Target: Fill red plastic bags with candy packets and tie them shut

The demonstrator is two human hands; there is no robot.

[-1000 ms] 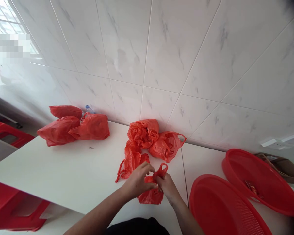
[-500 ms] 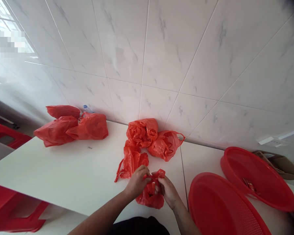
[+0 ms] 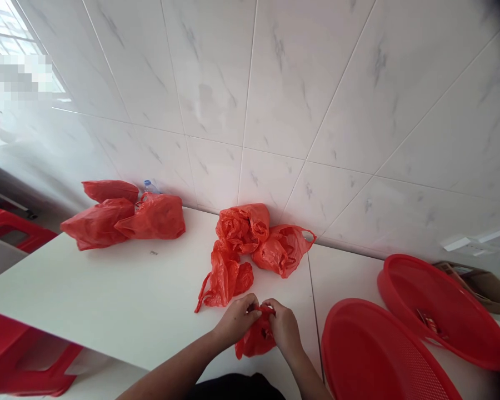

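Close to the table's front edge lies a small red plastic bag (image 3: 258, 338) with something inside that I cannot make out. My left hand (image 3: 239, 319) pinches its top from the left, thumb and fingers pressed together. From the right, my right hand (image 3: 284, 325) grips the same top with bent fingers. Just beyond my hands is a crumpled red bag (image 3: 223, 278) with a twisted handle trailing left. Behind it a bunched red bag (image 3: 244, 225) rests against the wall, touching another red bag (image 3: 281, 253) with a loop handle.
Several filled red bags (image 3: 152, 216) sit at the table's left end, a bottle with a blue cap (image 3: 148, 184) behind them. Right of the seam are two red plastic baskets (image 3: 358, 339) and a cardboard box (image 3: 479, 283). A red stool (image 3: 20, 350) stands below left.
My hands have moved slightly down and closer together on the bag's top. The bag's upper part, spread between my fingers before, is now lower and gathered. The other bags stay put.
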